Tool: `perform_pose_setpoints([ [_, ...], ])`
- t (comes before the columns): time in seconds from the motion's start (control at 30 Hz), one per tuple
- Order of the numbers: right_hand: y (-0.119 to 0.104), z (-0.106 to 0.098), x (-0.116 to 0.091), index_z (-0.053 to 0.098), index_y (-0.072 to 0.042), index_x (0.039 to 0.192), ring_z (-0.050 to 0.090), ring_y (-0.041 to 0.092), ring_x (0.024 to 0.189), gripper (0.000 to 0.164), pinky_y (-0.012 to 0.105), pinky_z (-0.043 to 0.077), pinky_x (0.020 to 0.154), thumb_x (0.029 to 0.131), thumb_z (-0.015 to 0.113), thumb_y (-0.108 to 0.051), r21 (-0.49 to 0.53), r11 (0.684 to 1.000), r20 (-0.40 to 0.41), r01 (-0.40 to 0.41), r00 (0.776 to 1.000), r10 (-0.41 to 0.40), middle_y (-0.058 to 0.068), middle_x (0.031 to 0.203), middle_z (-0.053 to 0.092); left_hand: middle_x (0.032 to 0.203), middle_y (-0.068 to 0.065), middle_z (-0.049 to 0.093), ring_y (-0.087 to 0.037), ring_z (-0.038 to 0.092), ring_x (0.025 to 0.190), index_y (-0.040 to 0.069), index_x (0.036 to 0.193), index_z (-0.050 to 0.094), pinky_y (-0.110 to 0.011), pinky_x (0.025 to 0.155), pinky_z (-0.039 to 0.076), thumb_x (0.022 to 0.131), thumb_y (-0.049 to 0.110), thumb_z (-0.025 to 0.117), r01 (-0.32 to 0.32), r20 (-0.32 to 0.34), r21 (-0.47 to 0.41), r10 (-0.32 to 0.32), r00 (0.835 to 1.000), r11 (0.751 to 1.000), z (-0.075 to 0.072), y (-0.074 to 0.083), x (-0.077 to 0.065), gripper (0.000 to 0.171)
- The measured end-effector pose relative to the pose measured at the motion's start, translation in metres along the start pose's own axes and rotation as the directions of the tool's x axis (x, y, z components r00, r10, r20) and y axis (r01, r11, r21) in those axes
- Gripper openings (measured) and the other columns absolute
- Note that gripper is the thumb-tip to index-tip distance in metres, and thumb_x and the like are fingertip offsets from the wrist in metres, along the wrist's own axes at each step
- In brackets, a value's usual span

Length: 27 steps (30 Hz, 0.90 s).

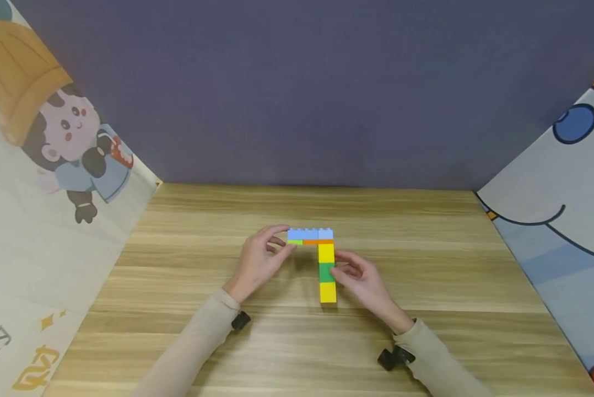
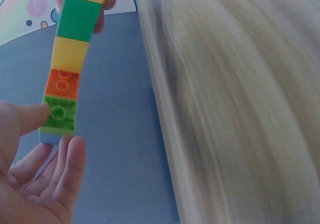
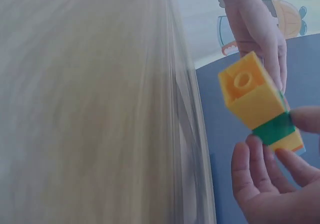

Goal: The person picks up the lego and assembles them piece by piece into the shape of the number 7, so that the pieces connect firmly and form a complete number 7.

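Joined toy building blocks form an upside-down L in the head view. Its upright part stacks a yellow block (image 1: pixel 328 292), a green block (image 1: pixel 325 272) and another yellow block (image 1: pixel 326 253). Along the top, light blue blocks (image 1: pixel 303 234) lie over an orange block (image 1: pixel 311 242) and a lime green block (image 1: pixel 294 242). My left hand (image 1: pixel 259 261) pinches the lime green end, thumb below and fingers above. My right hand (image 1: pixel 363 282) pinches the upright part at the green block. The lowest yellow block shows its hollow underside (image 3: pixel 243 80) in the right wrist view.
Below the blocks lies a wooden tabletop (image 1: pixel 277 353). A dark blue-grey panel (image 1: pixel 317 94) rises behind it. White printed panels (image 1: pixel 19 220) with cartoon figures flank both sides. Black wrist-worn devices (image 1: pixel 241 320) sit at both sleeves.
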State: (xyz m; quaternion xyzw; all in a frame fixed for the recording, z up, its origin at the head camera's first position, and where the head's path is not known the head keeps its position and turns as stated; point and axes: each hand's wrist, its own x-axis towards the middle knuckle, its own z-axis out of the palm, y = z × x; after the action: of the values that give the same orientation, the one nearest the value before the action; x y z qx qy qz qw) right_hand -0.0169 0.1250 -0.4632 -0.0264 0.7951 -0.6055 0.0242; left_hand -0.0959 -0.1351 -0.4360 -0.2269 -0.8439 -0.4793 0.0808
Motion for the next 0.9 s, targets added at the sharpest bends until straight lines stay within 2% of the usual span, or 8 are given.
perform_pose_setpoints([
  [0.13, 0.000, 0.004, 0.002, 0.058, -0.005, 0.149, 0.071, 0.032, 0.120, 0.052, 0.026, 0.060, 0.093, 0.102, 0.073, -0.022, -0.028, 0.998, -0.019, -0.051, 0.999, 0.051, 0.018, 0.152, 0.060, 0.127, -0.014, 0.074, -0.026, 0.077, 0.100, 0.005, 0.130, 0.072, -0.028, 0.081, 0.065, 0.092, 0.010, 0.084, 0.049, 0.006, -0.074, -0.048, 0.999, 0.996, 0.004, -0.001, 0.003, 0.041],
  [0.33, 0.001, 0.007, 0.007, 0.059, -0.008, 0.150, 0.070, 0.032, 0.124, 0.052, 0.041, 0.061, 0.102, 0.103, 0.072, -0.025, -0.054, 0.992, -0.046, -0.115, 0.993, 0.112, 0.016, 0.154, 0.060, 0.130, -0.016, 0.073, -0.033, 0.075, 0.110, 0.002, 0.130, 0.072, -0.030, 0.086, 0.065, 0.092, 0.007, 0.083, 0.119, 0.026, -0.133, -0.117, 0.993, 0.984, 0.007, -0.002, 0.008, 0.039],
  [0.47, 0.000, 0.008, 0.010, 0.058, -0.006, 0.151, 0.069, 0.034, 0.127, 0.052, 0.045, 0.060, 0.103, 0.104, 0.070, -0.026, -0.063, 0.988, -0.045, -0.140, 0.989, 0.137, 0.017, 0.154, 0.059, 0.129, -0.015, 0.074, -0.030, 0.076, 0.108, 0.003, 0.129, 0.073, -0.030, 0.086, 0.065, 0.092, 0.009, 0.083, 0.172, 0.042, -0.140, -0.168, 0.985, 0.975, 0.010, -0.006, 0.011, 0.039],
  [0.6, 0.000, 0.009, 0.014, 0.056, -0.002, 0.152, 0.069, 0.036, 0.127, 0.051, 0.046, 0.060, 0.104, 0.107, 0.065, -0.023, -0.104, 0.987, -0.030, -0.125, 0.992, 0.123, 0.021, 0.151, 0.061, 0.128, -0.016, 0.075, -0.029, 0.077, 0.104, 0.003, 0.127, 0.075, -0.030, 0.085, 0.065, 0.091, 0.009, 0.084, 0.204, 0.047, -0.141, -0.199, 0.979, 0.969, 0.013, -0.011, 0.015, 0.038],
  [0.73, 0.001, 0.011, 0.020, 0.055, 0.002, 0.152, 0.069, 0.036, 0.125, 0.049, 0.046, 0.059, 0.103, 0.108, 0.060, -0.020, -0.158, 0.980, -0.023, -0.118, 0.993, 0.116, 0.024, 0.147, 0.063, 0.129, -0.015, 0.075, -0.028, 0.078, 0.104, 0.004, 0.127, 0.075, -0.031, 0.085, 0.065, 0.091, 0.010, 0.084, 0.239, 0.060, -0.121, -0.233, 0.971, 0.964, 0.016, -0.017, 0.018, 0.037],
  [0.9, 0.002, 0.013, 0.027, 0.052, 0.003, 0.153, 0.068, 0.035, 0.126, 0.049, 0.047, 0.058, 0.104, 0.109, 0.057, -0.018, -0.167, 0.977, -0.028, -0.133, 0.991, 0.130, 0.025, 0.149, 0.062, 0.130, -0.014, 0.075, -0.028, 0.077, 0.106, 0.005, 0.129, 0.074, -0.035, 0.086, 0.066, 0.093, 0.014, 0.083, 0.267, 0.099, -0.085, -0.259, 0.961, 0.960, 0.020, -0.025, 0.022, 0.039],
])
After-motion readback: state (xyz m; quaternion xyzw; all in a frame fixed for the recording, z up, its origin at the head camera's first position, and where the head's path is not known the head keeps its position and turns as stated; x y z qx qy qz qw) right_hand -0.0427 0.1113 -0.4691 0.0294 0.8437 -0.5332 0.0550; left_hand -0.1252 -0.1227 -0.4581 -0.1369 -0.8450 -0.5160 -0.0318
